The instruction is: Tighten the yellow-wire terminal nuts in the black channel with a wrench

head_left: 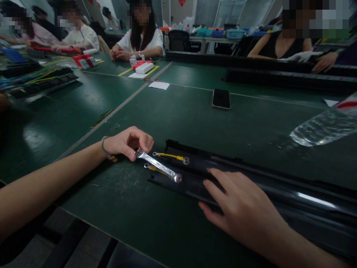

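Observation:
My left hand (134,143) pinches one end of a shiny metal wrench (158,163). The wrench's other end sits at a fastener (180,178) on the near channel of a long black profile (279,190). Two short yellow wires (170,156) with ring terminals stick out over the profile's left end; the wrench partly covers the nearer one. My right hand (237,201) rests on the profile with fingers spread, to the right of the wrench, and holds nothing.
Beyond the profile a phone (221,98) lies on the green table (189,121). A clear plastic bottle (323,123) is at the right. Paper (159,85) lies near the table seam. Wire bundles (36,82) are at far left, and another black profile (279,80) lies across. Several people sit around.

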The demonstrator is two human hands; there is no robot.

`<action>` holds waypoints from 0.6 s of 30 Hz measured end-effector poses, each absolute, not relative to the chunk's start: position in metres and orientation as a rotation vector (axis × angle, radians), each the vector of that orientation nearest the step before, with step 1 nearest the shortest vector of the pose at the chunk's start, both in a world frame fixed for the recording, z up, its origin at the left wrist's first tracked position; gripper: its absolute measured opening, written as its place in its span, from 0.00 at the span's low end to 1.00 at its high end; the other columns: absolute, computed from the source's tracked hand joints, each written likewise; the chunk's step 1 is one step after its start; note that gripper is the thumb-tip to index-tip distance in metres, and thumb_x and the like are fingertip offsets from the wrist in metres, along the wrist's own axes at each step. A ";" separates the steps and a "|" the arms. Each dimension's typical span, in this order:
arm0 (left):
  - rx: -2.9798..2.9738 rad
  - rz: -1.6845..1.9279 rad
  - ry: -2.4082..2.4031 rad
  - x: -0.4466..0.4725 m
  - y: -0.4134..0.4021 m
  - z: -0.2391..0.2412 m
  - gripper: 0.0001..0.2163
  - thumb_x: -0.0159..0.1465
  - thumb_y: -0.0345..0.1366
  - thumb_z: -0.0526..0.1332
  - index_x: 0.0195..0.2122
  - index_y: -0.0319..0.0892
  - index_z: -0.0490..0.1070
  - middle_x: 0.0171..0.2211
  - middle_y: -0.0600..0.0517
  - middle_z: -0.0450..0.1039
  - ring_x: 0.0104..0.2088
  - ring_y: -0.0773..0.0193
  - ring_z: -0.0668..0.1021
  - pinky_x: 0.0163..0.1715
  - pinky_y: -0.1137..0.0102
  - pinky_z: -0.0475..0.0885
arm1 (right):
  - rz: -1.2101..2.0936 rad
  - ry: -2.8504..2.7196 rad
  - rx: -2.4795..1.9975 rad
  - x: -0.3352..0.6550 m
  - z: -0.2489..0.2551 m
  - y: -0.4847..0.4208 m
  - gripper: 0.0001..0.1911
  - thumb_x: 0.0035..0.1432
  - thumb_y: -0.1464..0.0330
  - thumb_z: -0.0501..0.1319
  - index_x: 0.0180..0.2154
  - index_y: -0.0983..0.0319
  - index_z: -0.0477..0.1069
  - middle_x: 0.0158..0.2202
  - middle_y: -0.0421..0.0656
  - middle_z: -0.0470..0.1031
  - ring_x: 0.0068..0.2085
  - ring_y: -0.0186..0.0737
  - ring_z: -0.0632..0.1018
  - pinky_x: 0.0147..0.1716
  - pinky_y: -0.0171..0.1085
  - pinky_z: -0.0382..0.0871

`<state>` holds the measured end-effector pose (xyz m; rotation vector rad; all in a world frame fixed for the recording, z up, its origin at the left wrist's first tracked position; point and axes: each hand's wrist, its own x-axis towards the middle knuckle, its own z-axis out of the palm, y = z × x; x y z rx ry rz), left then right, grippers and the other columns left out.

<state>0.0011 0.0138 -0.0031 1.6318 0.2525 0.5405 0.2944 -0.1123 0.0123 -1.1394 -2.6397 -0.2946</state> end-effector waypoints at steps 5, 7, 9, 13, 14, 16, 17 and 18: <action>1.645 0.598 0.316 -0.002 0.017 -0.007 0.10 0.49 0.35 0.68 0.33 0.41 0.73 0.21 0.54 0.66 0.24 0.68 0.67 0.26 0.71 0.64 | -0.286 -2.649 -1.146 0.294 0.012 -0.111 0.12 0.50 0.64 0.56 0.33 0.64 0.72 0.38 0.52 0.72 0.34 0.44 0.72 0.31 0.41 0.64; 1.647 0.617 0.335 -0.002 0.019 -0.008 0.10 0.50 0.35 0.67 0.34 0.41 0.74 0.21 0.55 0.65 0.24 0.69 0.66 0.26 0.71 0.63 | -0.282 -2.649 -1.146 0.295 0.012 -0.111 0.12 0.50 0.64 0.56 0.33 0.64 0.72 0.38 0.52 0.72 0.34 0.44 0.72 0.31 0.41 0.64; 1.645 0.624 0.347 -0.002 0.020 -0.009 0.10 0.50 0.35 0.67 0.35 0.41 0.74 0.21 0.55 0.64 0.25 0.69 0.65 0.27 0.71 0.63 | -0.281 -2.648 -1.149 0.295 0.013 -0.111 0.11 0.50 0.64 0.56 0.33 0.64 0.72 0.38 0.52 0.72 0.34 0.44 0.71 0.31 0.41 0.64; 1.648 0.627 0.358 -0.002 0.020 -0.009 0.10 0.51 0.34 0.67 0.35 0.42 0.74 0.21 0.55 0.62 0.24 0.69 0.65 0.26 0.71 0.63 | -0.286 -2.639 -1.146 0.295 0.013 -0.112 0.12 0.50 0.65 0.56 0.33 0.64 0.72 0.38 0.53 0.72 0.34 0.45 0.71 0.31 0.41 0.64; 1.645 0.628 0.361 -0.003 0.021 -0.009 0.10 0.50 0.35 0.67 0.35 0.42 0.74 0.20 0.55 0.63 0.24 0.69 0.65 0.26 0.71 0.63 | -0.286 -2.639 -1.144 0.295 0.013 -0.112 0.12 0.50 0.65 0.56 0.33 0.65 0.72 0.38 0.53 0.72 0.34 0.45 0.71 0.31 0.41 0.64; 1.638 0.627 0.364 -0.002 0.020 -0.009 0.10 0.49 0.35 0.68 0.33 0.43 0.74 0.20 0.55 0.64 0.23 0.68 0.66 0.25 0.71 0.64 | -0.282 -2.640 -1.142 0.294 0.013 -0.113 0.12 0.50 0.65 0.55 0.33 0.65 0.72 0.38 0.53 0.72 0.34 0.45 0.71 0.31 0.41 0.64; 1.634 0.621 0.357 -0.002 0.019 -0.008 0.10 0.49 0.35 0.68 0.33 0.43 0.74 0.20 0.55 0.64 0.23 0.68 0.66 0.25 0.71 0.64 | -0.278 -2.641 -1.141 0.294 0.013 -0.113 0.12 0.50 0.65 0.55 0.33 0.65 0.72 0.38 0.53 0.72 0.33 0.45 0.71 0.31 0.41 0.64; 1.629 0.610 0.342 -0.001 0.019 -0.008 0.10 0.48 0.35 0.68 0.32 0.43 0.73 0.20 0.55 0.65 0.23 0.68 0.67 0.25 0.71 0.64 | -0.274 -2.643 -1.138 0.294 0.013 -0.112 0.12 0.50 0.65 0.55 0.33 0.65 0.72 0.38 0.53 0.72 0.33 0.45 0.71 0.31 0.41 0.64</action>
